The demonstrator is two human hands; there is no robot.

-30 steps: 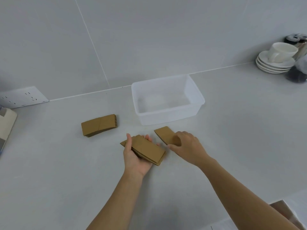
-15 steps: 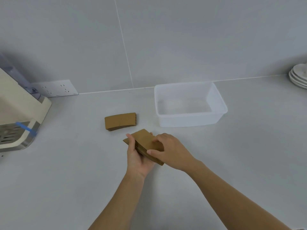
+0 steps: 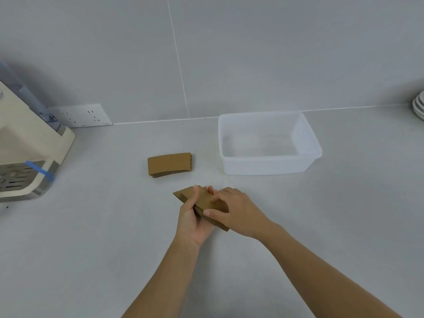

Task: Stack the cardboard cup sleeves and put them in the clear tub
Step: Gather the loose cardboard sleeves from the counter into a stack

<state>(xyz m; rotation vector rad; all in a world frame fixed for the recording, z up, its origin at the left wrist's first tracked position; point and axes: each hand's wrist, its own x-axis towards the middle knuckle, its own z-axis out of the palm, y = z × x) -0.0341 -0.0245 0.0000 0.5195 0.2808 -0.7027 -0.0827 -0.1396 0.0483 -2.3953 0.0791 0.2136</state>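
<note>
A stack of flat brown cardboard cup sleeves (image 3: 202, 199) lies in my left hand (image 3: 191, 222), which cups it from below with the thumb over its top. My right hand (image 3: 236, 211) presses on the stack's right end, thumb along its near edge. Both hands hover just above the grey counter. A second small pile of sleeves (image 3: 169, 164) lies on the counter, up and to the left of my hands. The clear tub (image 3: 268, 165) stands empty at the back right, apart from both piles.
A cream appliance with a metal drip tray (image 3: 25, 157) stands at the left edge. A white wall socket (image 3: 81, 115) sits behind it. Stacked white plates (image 3: 418, 106) show at the far right edge. The tiled wall rises behind the counter.
My right hand picked a single sleeve off the counter and laid it on the stack in my left hand. The camera swung left, bringing the appliance into view.
</note>
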